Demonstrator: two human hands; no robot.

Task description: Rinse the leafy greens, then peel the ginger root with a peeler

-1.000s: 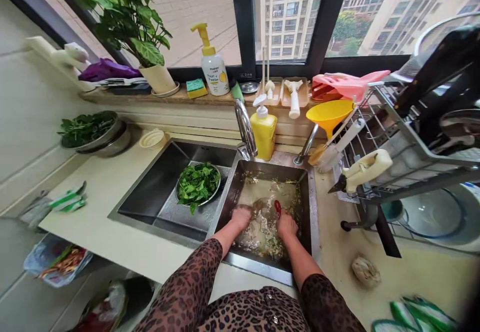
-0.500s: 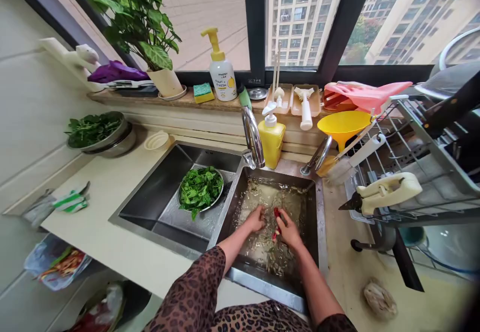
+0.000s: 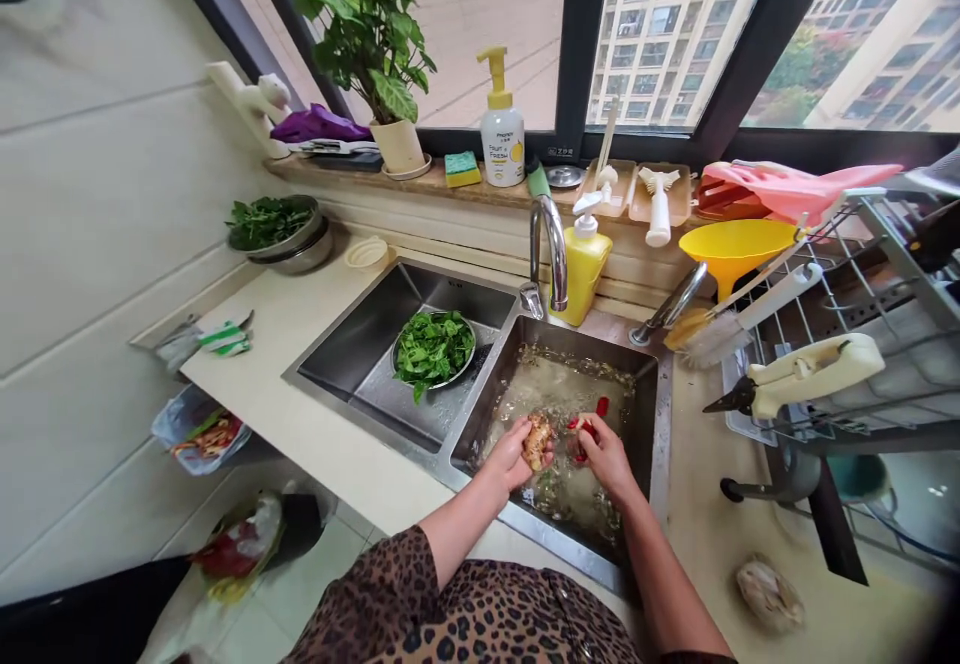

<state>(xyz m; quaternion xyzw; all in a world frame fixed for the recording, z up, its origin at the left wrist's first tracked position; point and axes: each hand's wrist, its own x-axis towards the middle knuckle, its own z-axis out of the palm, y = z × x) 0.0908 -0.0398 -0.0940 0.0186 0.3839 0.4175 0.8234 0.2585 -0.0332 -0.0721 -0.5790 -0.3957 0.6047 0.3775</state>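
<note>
Ginger (image 3: pixel 537 441) lies cupped in left hand (image 3: pixel 514 456), right hand (image 3: pixel 606 456) closed round a red object (image 3: pixel 602 406).

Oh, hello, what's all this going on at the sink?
A person stands over the right basin, which holds cloudy water. Their left hand holds a knobbly brown piece that looks like ginger. The right hand grips a small red tool, held just apart from that piece. In the left basin, green leaves are heaped in a bowl.
</note>
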